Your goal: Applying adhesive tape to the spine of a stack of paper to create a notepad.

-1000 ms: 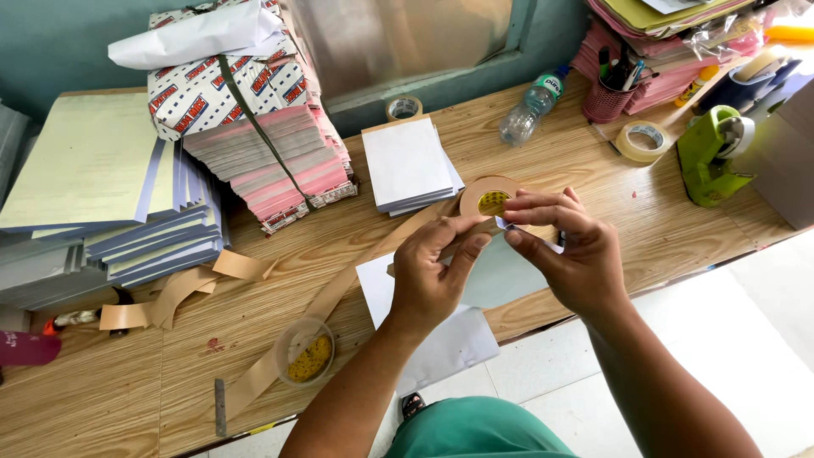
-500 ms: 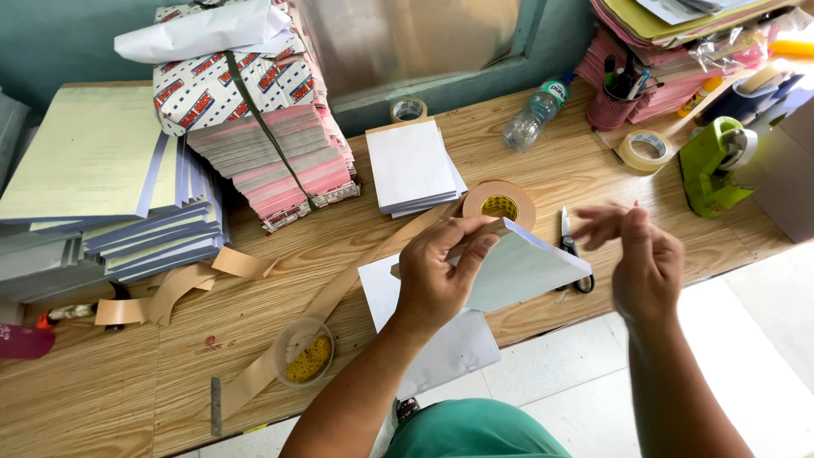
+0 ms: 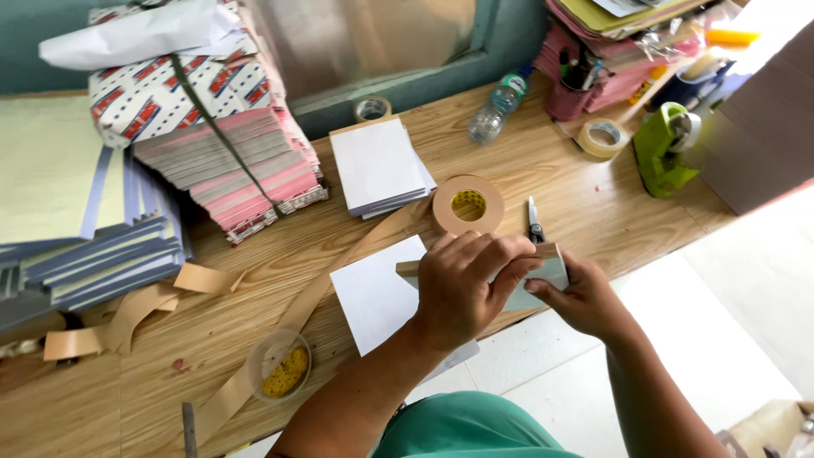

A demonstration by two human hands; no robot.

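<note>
My left hand (image 3: pixel 462 284) lies palm down over a thin pale pad (image 3: pixel 555 273) at the table's front edge, fingers curled over its top edge. A strip of tan tape (image 3: pixel 409 270) runs along that edge. My right hand (image 3: pixel 581 298) grips the pad's right end from below, thumb against the left fingertips. A tan tape roll (image 3: pixel 468 205) lies flat on the table just beyond the hands, with small scissors (image 3: pixel 534 225) beside it. A white sheet (image 3: pixel 373 293) sits under my left wrist.
On the wooden table (image 3: pixel 593 203): a stack of white pads (image 3: pixel 377 165), a strapped pink-and-white paper bundle (image 3: pixel 212 127), blue-edged stacks (image 3: pixel 76 220), loose tan strips (image 3: pixel 136 305), a tape core (image 3: pixel 280 369), a bottle (image 3: pixel 496 110), a green tape dispenser (image 3: pixel 666 148).
The tape roll went from my hands down onto the table. My right hand swung out right, then returned; both hands now close on the pad at the front edge.
</note>
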